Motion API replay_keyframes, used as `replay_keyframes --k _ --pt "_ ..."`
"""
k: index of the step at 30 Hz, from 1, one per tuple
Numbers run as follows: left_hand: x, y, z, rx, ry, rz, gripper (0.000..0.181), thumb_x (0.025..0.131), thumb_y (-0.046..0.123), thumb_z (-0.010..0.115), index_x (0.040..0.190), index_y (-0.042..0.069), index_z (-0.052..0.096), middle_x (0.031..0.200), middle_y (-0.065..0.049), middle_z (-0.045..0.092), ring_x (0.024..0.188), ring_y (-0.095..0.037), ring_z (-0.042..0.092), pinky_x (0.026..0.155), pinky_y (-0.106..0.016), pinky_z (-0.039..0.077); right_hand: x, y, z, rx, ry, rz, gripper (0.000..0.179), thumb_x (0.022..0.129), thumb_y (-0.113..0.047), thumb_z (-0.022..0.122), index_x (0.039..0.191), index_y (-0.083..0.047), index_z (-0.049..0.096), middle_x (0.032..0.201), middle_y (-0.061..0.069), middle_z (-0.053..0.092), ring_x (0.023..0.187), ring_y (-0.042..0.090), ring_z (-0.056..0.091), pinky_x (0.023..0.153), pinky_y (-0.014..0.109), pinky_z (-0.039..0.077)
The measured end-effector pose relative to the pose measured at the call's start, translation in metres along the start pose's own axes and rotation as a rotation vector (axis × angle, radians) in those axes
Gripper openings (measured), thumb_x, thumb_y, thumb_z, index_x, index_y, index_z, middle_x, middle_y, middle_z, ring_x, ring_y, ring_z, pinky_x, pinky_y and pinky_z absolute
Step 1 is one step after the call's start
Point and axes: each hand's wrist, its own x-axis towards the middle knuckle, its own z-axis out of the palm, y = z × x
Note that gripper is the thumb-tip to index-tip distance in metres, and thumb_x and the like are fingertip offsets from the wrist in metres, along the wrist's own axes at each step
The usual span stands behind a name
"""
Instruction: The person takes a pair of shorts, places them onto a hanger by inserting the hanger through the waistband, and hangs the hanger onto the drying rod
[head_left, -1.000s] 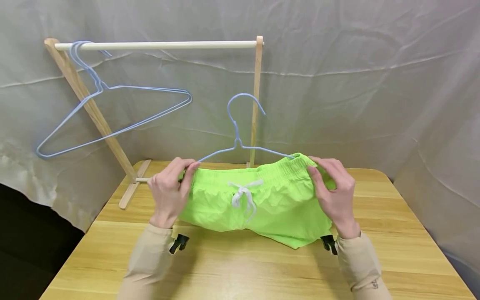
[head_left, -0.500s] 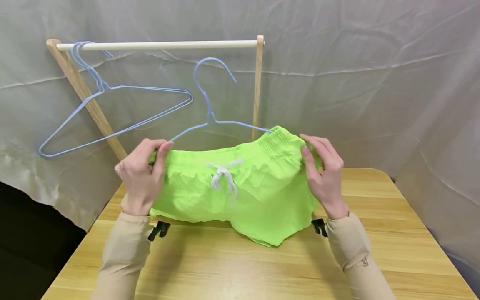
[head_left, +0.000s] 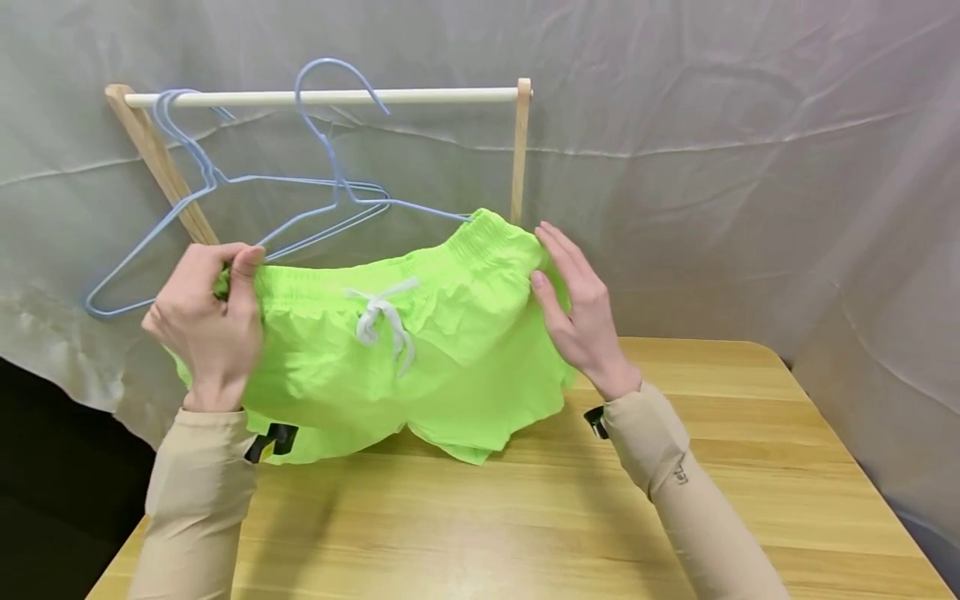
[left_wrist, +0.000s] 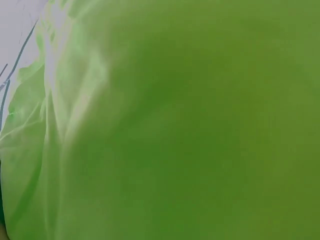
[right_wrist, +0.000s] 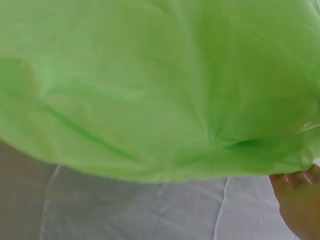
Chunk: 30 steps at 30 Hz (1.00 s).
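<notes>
Neon-green shorts [head_left: 450, 333] with a white drawstring bow hang on a light blue hanger [head_left: 427, 207], whose shoulders run into the waistband. My left hand [head_left: 213, 317] grips the waistband's left end with the thumb in front. At the other end my right hand [head_left: 581, 312] holds the side of the shorts between thumb and fingers. The hanger's hook rises above the white rod [head_left: 450, 96], its tip showing in front of it. Green fabric [left_wrist: 200, 125] fills most of the left wrist view. In the right wrist view, fingers [right_wrist: 295, 180] meet the fabric's edge.
Other light blue hangers [head_left: 180, 208] hang at the left end of the rod, overlapping the held hanger from this angle. Wooden rack posts [head_left: 519, 167] carry the rod. A wooden table [head_left: 465, 533] lies below, with grey cloth [head_left: 712, 208] behind.
Both hands have carried the shorts and hanger up and to the left, toward the rack. The hook has risen from below the rod to its height. The other hangers stay on the rod.
</notes>
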Motion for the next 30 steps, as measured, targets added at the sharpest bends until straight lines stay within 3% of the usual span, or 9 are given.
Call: replay_keyframes --k 3,7,10,19,30 --pt "0.006 -0.006 -0.003 0.01 0.029 -0.032 0.066 0.091 0.064 0.059 0.084 0.0 0.074 0.071 0.0 0.066 0.066 0.023 0.03 0.067 -0.017 0.017 0.003 -0.002 0.006 -0.001 -0.058 0.022 0.047 0.102 -0.007 0.053 0.147 0.003 0.045 0.155 0.022 0.045 0.146 0.033 0.043 0.123 0.042 0.034" --pt "0.013 -0.013 -0.006 0.028 0.059 -0.06 0.066 0.091 0.064 0.059 0.084 0.0 0.074 0.079 0.031 0.049 0.067 0.024 0.03 0.073 -0.016 0.019 0.007 -0.004 0.011 -0.003 -0.133 0.064 0.049 0.104 -0.01 0.051 0.152 -0.002 0.04 0.161 0.017 0.038 0.149 0.029 0.039 0.123 0.045 0.033" --pt "0.018 -0.017 -0.008 0.043 0.053 -0.067 0.067 0.091 0.065 0.058 0.085 0.001 0.074 0.08 0.041 0.045 0.069 0.024 0.031 0.076 -0.017 0.019 0.009 -0.005 0.015 0.001 -0.183 0.098 0.051 0.104 -0.012 0.051 0.154 -0.004 0.038 0.164 0.014 0.033 0.15 0.029 0.038 0.123 0.047 0.033" --pt "0.029 -0.025 -0.011 0.112 0.011 -0.072 0.062 0.093 0.063 0.057 0.089 0.005 0.076 0.08 0.054 0.037 0.071 0.025 0.03 0.076 -0.02 0.018 0.015 -0.007 0.027 0.022 -0.298 0.152 0.055 0.106 -0.017 0.05 0.157 -0.008 0.031 0.168 0.012 0.023 0.151 0.029 0.035 0.123 0.049 0.032" --pt "0.036 -0.027 -0.004 0.179 -0.003 -0.123 0.058 0.093 0.065 0.055 0.094 0.011 0.077 0.079 0.053 0.034 0.068 0.021 0.026 0.073 -0.022 0.016 0.005 -0.006 0.019 0.001 -0.323 0.165 0.054 0.105 -0.018 0.051 0.155 -0.007 0.036 0.168 0.01 0.025 0.151 0.028 0.035 0.122 0.051 0.032"
